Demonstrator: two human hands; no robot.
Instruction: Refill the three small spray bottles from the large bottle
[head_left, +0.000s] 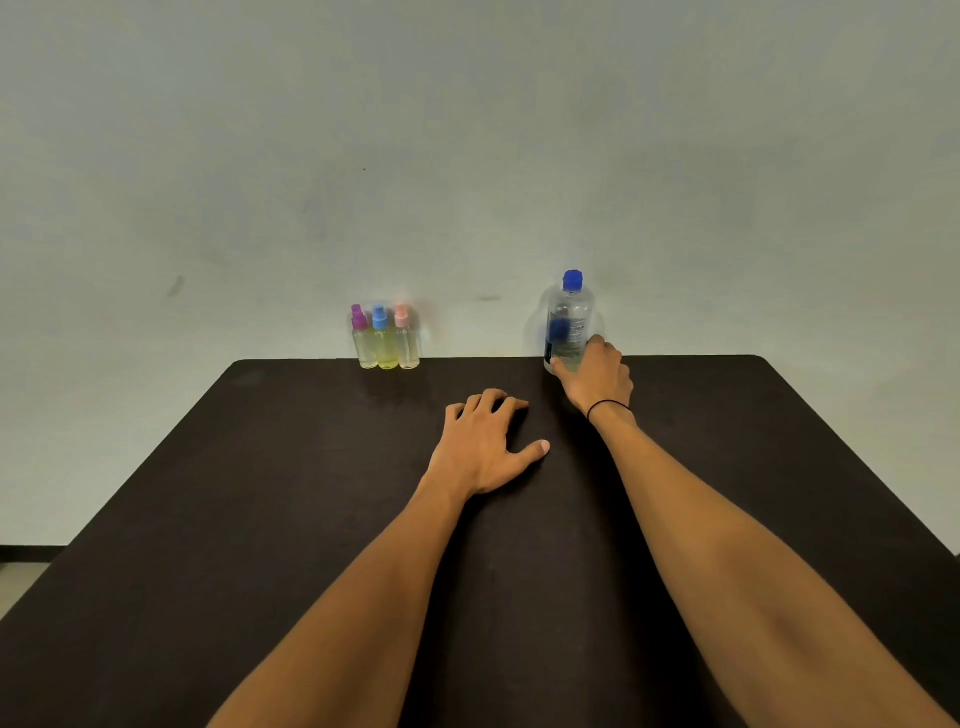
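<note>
Three spray bottles (387, 338) beside wall (467, 156)

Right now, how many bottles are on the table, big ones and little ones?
Small spray bottles: 3, purple top, blue top, pink top
Large bottle: 1, blue cap, held by the right hand
Total: 4

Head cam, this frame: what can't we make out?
- Large bottle: label blurred, unreadable; base hidden by the right hand.
- Grip: fingers behind the bottle, so contact is unclear.
- Three small spray bottles: far, small and blurred; fill levels unclear.
- Table: near edge cut off by the frame.
</note>
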